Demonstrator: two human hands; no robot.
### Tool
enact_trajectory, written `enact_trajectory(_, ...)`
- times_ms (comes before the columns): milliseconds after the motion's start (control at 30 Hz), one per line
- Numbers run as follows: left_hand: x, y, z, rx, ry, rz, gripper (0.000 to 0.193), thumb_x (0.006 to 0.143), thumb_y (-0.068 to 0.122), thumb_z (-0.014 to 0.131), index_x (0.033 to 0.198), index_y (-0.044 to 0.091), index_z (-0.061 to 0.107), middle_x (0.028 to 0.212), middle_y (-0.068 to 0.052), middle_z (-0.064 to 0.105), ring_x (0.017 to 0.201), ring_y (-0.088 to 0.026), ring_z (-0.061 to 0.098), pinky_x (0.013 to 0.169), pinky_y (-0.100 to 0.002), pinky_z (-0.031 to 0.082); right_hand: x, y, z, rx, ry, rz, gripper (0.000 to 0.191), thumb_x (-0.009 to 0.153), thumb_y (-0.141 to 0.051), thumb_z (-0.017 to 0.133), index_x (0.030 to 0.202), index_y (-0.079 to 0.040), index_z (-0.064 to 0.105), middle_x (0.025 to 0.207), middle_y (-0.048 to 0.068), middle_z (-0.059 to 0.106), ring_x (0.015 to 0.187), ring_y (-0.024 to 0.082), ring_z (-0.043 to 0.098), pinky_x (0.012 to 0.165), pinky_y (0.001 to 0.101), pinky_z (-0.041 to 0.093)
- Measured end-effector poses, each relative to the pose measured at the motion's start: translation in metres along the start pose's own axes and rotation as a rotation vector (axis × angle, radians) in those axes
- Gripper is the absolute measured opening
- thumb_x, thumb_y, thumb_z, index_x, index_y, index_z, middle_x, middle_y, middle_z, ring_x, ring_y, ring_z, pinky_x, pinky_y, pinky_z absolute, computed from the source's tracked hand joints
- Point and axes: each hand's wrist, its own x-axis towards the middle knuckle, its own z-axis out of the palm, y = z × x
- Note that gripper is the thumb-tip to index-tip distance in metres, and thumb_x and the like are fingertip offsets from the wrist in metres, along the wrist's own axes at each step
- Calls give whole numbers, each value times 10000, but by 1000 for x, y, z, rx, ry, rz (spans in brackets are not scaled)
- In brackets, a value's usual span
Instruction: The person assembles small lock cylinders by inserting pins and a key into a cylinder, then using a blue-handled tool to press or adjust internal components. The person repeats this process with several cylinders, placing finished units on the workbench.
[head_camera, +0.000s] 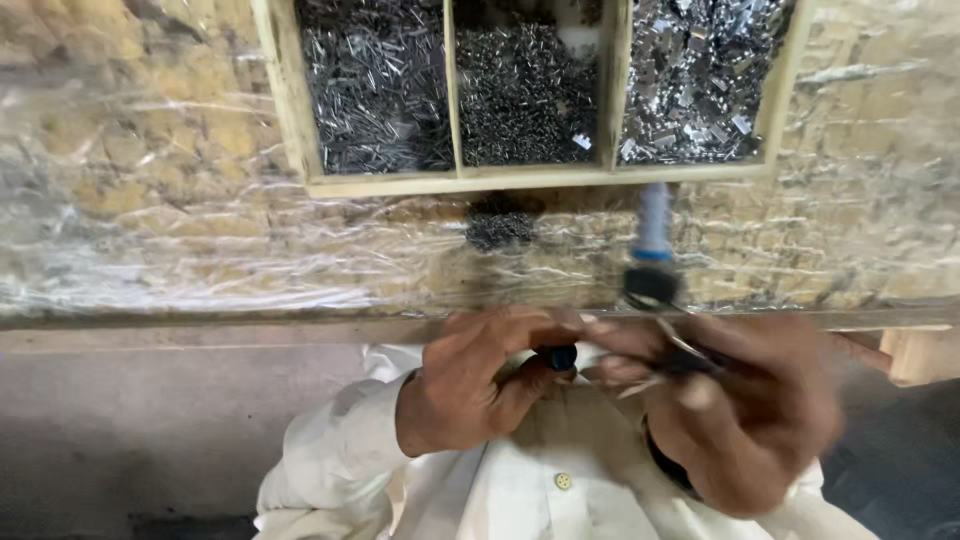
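Dark small part (560, 356), lower centre of frame, pinched in left hand (480, 385) fingers closed round it. Judged light, rigid, smooth; best gripped at its sides. Axis unclear, end faces the camera. Right hand (745, 410), blurred, curled around a thin metal tool (680, 345). Wooden tray (290, 110) of metal bits at top; bench (150, 200) plastic-wrapped.

Raw wooden tray (290, 110); shiny metal bits (690, 75)
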Motion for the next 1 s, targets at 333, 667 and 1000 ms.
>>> enact_trajectory(333,6,-10,-17,46,-47,239,429,891,-2,813,1236,-49,563,1197,-226,711,930,-289,760,770,-384,614,-11,31,45,-413,111,-270,796,791,105,589,1541,-78,393,1354,374,573,1313,431,590,1238,626,281)
enact_trajectory(667,7,-10,-13,121,-69,349,390,865,16,799,1191,-87,611,1123,-242,699,948,-360,755,784,-425,615,-9,42,19,-316,-268,-317,899,890,-182,810,1572,10,257,1334,419,528,1308,473,572,1206,576,343)
enact_trajectory(1000,-11,-14,2,-349,-4,13,880,970,144,838,1569,54,200,1399,-227,649,1170,-241,758,919,-329,685,103,-40,-43,-821,-229,-249,518,922,-28,628,1401,-4,432,1140,269,625,1109,382,644,1127,617,503)
